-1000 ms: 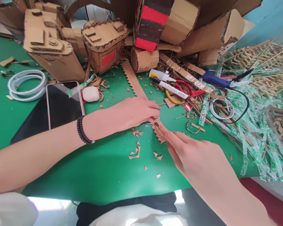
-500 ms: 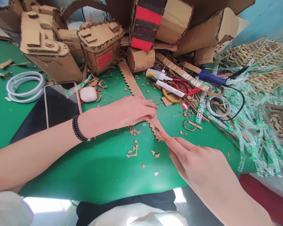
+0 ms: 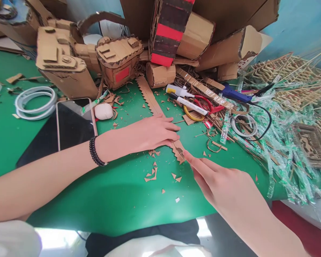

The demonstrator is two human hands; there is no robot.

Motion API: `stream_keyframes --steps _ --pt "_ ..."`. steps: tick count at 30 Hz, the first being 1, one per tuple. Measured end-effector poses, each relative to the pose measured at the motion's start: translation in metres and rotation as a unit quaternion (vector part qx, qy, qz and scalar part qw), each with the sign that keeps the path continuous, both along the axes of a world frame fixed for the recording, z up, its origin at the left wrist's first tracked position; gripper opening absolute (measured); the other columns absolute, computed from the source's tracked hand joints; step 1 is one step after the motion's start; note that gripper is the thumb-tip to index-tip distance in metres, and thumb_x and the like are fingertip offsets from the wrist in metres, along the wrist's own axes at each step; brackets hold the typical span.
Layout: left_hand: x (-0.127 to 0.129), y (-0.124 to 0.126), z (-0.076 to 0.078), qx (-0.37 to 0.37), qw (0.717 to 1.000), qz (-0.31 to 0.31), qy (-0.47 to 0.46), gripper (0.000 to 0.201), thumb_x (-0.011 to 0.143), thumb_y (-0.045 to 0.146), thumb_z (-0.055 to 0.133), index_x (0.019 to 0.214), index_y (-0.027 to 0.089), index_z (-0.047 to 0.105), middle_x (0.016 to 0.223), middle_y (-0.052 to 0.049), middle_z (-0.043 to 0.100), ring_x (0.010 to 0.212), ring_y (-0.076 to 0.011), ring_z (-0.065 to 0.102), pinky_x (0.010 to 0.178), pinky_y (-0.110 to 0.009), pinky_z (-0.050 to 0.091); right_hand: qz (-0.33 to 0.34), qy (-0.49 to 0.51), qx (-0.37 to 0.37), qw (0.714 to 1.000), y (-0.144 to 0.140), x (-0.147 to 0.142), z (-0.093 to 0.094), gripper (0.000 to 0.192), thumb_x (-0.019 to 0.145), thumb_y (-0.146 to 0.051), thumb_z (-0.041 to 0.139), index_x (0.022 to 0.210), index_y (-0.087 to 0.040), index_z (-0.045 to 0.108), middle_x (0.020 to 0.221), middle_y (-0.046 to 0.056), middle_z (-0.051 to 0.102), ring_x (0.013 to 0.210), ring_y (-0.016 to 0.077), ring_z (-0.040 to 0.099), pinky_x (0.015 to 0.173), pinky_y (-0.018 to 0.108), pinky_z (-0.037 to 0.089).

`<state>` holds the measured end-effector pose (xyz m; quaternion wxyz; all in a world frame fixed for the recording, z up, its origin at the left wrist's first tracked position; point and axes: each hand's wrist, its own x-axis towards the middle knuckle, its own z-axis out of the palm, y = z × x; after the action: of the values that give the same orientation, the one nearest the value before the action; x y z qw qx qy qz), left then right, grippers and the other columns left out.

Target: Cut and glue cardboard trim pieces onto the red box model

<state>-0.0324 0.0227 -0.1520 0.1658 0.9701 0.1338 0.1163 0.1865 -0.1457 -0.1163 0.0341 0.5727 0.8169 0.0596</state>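
Currently: our left hand lies flat, fingers spread, pinning the half-notched sawtooth cardboard strip; right hand pinches a small blade at its uncut end.

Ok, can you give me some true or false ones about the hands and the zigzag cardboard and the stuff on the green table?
1. The left hand lies flat on the zigzag cardboard strip. True.
2. The right hand holds the red scissors. False: the red scissors lie on the green table, and the right hand only points a fingertip at the strip's near end.
3. A black bead bracelet sits on the left wrist. True.
4. The phone is standing upright. False: the phone lies flat, screen up, beside the left forearm.
5. Small cardboard scraps lie on the table near the hands. True.
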Motion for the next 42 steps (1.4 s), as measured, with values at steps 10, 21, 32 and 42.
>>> stream_keyframes --steps 10,21,32,42 --pt "-0.002 -0.001 -0.001 -0.025 0.999 -0.003 0.025 0.032 0.112 0.029 0.046 0.125 0.024 0.075 0.15 -0.008 0.069 0.143 -0.0262 0.061 0.128 -0.048 0.038 0.029 0.0 -0.003 1.0 -0.011 0.009 0.001 0.047 0.111 -0.021 0.039 0.147 -0.024 0.068 0.081 -0.001 0.076 0.04 0.0099 0.049 0.044 0.031 0.024" --pt "-0.002 0.0 -0.003 0.004 0.999 -0.029 -0.032 0.031 0.113 0.029 0.045 0.113 0.022 0.075 0.137 -0.007 0.075 0.128 -0.0211 0.07 0.129 -0.042 0.04 0.056 -0.015 0.004 0.998 -0.036 0.021 0.003 0.045 0.111 -0.018 0.041 0.146 -0.021 0.069 0.089 -0.001 0.08 0.046 0.0078 0.059 0.042 0.029 0.031" --pt "-0.003 -0.001 -0.002 -0.007 1.0 -0.027 -0.012 0.032 0.113 0.029 0.045 0.114 0.021 0.076 0.14 -0.008 0.074 0.134 -0.0228 0.067 0.127 -0.042 0.041 0.054 0.046 -0.01 0.997 -0.039 0.037 -0.001 0.047 0.114 -0.026 0.034 0.15 -0.025 0.065 0.076 -0.003 0.072 0.037 0.0101 0.048 0.04 0.031 0.026" --pt "-0.002 -0.001 -0.001 -0.017 0.999 -0.027 -0.025 0.03 0.112 0.031 0.049 0.113 0.02 0.077 0.137 -0.008 0.076 0.132 -0.0235 0.069 0.124 -0.041 0.046 0.061 0.119 0.006 0.991 0.002 0.027 0.009 0.041 0.111 -0.026 0.045 0.145 -0.022 0.068 0.08 0.0 0.075 0.043 0.0102 0.054 0.042 0.025 0.036"
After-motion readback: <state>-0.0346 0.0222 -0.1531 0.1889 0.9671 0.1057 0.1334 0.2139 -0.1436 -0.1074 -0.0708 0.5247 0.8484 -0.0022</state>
